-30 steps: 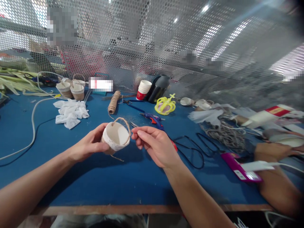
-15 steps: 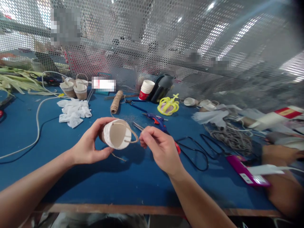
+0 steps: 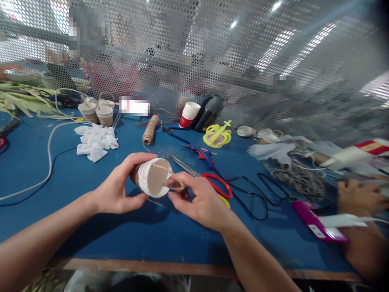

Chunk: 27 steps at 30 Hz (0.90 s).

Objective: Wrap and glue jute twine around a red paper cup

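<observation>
A paper cup point(image 3: 156, 180) wrapped in twine and white trim lies tilted in my left hand point(image 3: 118, 188), its open mouth facing me and to the right. My left fingers and thumb are wrapped round its body. A twine handle point(image 3: 179, 183) loops out from the cup's rim. My right hand point(image 3: 202, 198) is closed at the rim's right side, its thumb and fingers at the loop and the cup's edge. Scissors with red and yellow handles point(image 3: 217, 184) lie just behind my right hand. A loose twine end point(image 3: 154, 202) sticks out below the cup.
Behind are a twine roll point(image 3: 150, 129), glue gun point(image 3: 202, 155), yellow crown point(image 3: 217, 134), stacked cups point(image 3: 189, 114) and a black flask point(image 3: 209, 112). White lace point(image 3: 96, 141) and finished cups point(image 3: 105, 114) lie left. A purple phone point(image 3: 317, 223) and another person's hand point(image 3: 358, 196) are right.
My right hand has moved left to the cup's rim and the twine loop. The cup has shifted slightly right and down, and the scissors' red handle now shows more.
</observation>
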{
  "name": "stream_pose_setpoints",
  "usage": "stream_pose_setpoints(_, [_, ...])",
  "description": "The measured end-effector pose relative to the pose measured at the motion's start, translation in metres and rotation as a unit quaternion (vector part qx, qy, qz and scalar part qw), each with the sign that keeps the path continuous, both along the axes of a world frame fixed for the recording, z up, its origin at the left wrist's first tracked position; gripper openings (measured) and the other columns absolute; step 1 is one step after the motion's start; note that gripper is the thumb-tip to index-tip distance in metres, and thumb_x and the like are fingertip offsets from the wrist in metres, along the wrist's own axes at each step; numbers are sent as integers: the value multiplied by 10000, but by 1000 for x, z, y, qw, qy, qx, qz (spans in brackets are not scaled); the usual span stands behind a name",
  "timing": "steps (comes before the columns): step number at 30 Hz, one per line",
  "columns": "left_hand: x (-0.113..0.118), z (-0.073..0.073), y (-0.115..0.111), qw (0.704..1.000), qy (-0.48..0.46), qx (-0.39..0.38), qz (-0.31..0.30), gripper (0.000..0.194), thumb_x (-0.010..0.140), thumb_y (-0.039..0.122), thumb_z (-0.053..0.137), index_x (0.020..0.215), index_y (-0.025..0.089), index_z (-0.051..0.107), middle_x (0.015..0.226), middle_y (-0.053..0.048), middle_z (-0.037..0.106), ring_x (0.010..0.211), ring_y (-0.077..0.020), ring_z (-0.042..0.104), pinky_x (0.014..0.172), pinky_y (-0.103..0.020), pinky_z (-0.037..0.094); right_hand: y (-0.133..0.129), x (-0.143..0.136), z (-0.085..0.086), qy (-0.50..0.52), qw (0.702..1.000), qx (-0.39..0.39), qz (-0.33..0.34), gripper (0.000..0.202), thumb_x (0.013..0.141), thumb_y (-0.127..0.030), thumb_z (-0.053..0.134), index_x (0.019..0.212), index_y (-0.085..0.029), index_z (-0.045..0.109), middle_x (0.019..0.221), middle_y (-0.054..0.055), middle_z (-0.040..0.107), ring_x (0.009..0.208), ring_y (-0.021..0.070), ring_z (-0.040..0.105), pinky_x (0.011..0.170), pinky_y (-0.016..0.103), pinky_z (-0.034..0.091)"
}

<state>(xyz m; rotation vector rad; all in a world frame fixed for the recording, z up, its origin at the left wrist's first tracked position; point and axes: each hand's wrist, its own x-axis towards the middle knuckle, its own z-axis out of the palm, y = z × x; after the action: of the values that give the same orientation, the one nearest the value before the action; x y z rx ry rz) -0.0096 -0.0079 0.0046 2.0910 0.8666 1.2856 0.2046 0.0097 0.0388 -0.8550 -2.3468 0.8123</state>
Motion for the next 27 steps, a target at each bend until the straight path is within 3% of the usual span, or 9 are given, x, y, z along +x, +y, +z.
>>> stream_pose_setpoints(11, [2,1,-2,998,-25,-60,-24,668,631,67,633,1227,231,378,1217,-83,470,1118,-246,462,949,-340,373,0,-1,1,-54,998,-16,4,64,764,-167,504,810,-175,548,528,-67,432,450,52,337,462,185,310])
stream_pose_setpoints(14, [3,-2,2,986,-72,-144,-39,604,661,121,644,1200,230,393,1177,-68,499,1069,-229,493,917,-331,390,-2,-2,3,-18,997,-74,-1,169,767,-184,519,936,-183,528,505,-84,416,447,55,348,462,183,320])
stream_pose_setpoints(17, [2,-6,8,949,-157,-265,-71,562,681,218,653,1185,209,405,1128,-70,532,971,-217,538,805,-313,446,1,-4,4,61,988,-130,-54,354,757,-229,557,1089,-194,441,521,-97,430,432,58,400,453,183,344])
stream_pose_setpoints(20, [1,-10,14,921,-213,-318,-70,562,647,278,689,1153,171,466,1042,-70,586,920,-212,551,783,-308,438,10,-5,0,144,965,-157,-151,190,790,-336,519,895,-188,459,526,-83,466,393,58,438,416,189,354])
stream_pose_setpoints(22, [0,-13,18,909,-242,-334,-57,532,641,320,694,1107,146,507,972,-77,614,882,-216,565,771,-322,436,19,-5,-6,166,954,-165,-188,215,802,-387,486,730,-192,429,502,-69,484,376,61,448,400,191,352])
stream_pose_setpoints(25, [-1,-17,23,899,-285,-332,-10,523,622,305,710,1076,139,510,1027,-97,611,940,-222,563,837,-343,419,28,-8,-14,151,955,-177,-186,257,799,-397,479,656,-192,418,485,-54,500,384,70,468,413,201,366])
stream_pose_setpoints(27, [-2,-18,27,909,-280,-305,38,486,637,312,692,1054,139,512,1053,-104,605,970,-224,560,857,-348,419,29,-10,-17,132,961,-173,-171,240,797,-379,482,663,-181,457,526,-33,531,432,78,496,447,208,387])
